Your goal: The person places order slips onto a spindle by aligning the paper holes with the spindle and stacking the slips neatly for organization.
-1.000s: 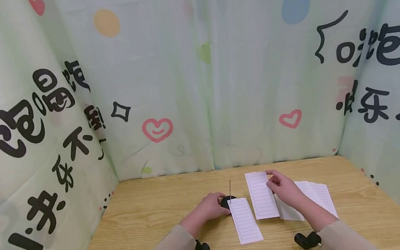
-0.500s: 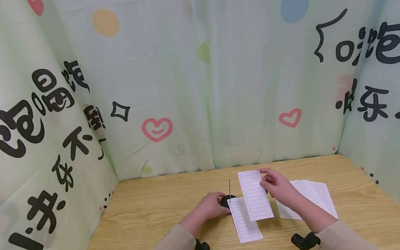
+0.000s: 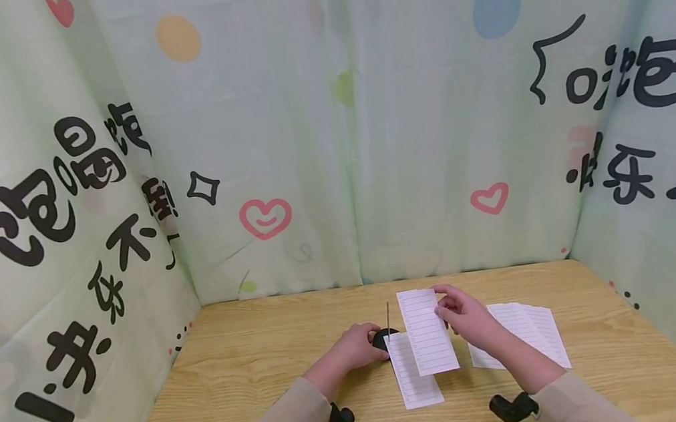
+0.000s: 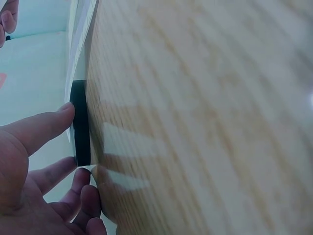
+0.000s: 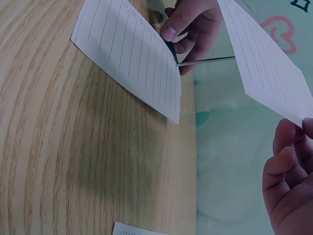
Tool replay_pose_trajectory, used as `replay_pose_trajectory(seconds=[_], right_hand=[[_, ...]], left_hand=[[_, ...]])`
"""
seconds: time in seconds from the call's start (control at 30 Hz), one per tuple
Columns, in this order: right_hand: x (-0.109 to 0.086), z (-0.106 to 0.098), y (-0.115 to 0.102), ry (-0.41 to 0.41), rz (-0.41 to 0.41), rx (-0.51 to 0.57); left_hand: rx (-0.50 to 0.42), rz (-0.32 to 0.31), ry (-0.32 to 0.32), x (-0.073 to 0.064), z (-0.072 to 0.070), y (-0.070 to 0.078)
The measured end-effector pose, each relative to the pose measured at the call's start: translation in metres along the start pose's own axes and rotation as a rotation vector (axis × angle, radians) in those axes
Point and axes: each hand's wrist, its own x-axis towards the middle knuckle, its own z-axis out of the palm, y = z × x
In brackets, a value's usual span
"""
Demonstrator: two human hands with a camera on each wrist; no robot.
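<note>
A bill spike with a round black base [image 3: 379, 340] and an upright metal pin [image 3: 388, 320] stands on the table. My left hand [image 3: 356, 345] holds the base, thumb on one side and a finger on the other in the left wrist view. A lined paper slip [image 5: 132, 54] lies at the base, with the pin through its edge in the right wrist view. My right hand [image 3: 466, 314] pinches another lined slip [image 3: 427, 334] by its right edge. That raised slip is near the pin and overlaps the lower slip in the head view; the pin's tip reaches its edge in the right wrist view.
Several lined slips [image 3: 532, 328] lie fanned on the wooden table [image 3: 253, 339] to the right, partly behind the right forearm. A printed curtain [image 3: 308, 140] surrounds the table's back and sides. Black wrist devices [image 3: 341, 420] sit at both cuffs.
My right hand has carried its slip to the left, from beside the lower slip to above it, close to the pin. The left hand has stayed at the base.
</note>
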Motion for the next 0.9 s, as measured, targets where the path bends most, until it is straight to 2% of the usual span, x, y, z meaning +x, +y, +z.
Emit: replay_pose_trajectory(seconds=[0.13, 0.3, 0.5, 0.67, 0.9], right_hand=[[0.003, 0.001, 0.001, -0.006, -0.010, 0.013], [0.004, 0.004, 0.001, -0.018, -0.017, 0.035], [0.004, 0.009, 0.001, -0.021, -0.012, 0.046], [0.005, 0.013, 0.001, -0.020, 0.005, 0.048], [0.009, 0.015, 0.000, -0.020, 0.008, 0.033]], left_hand=[[-0.008, -0.006, 0.000, 0.000, -0.002, 0.000], [-0.070, 0.000, 0.018, 0.000, -0.005, -0.002], [-0.186, 0.040, 0.116, 0.000, -0.010, -0.004], [-0.288, 0.067, 0.201, -0.004, -0.019, 0.006], [-0.442, 0.119, 0.263, -0.004, -0.027, 0.025]])
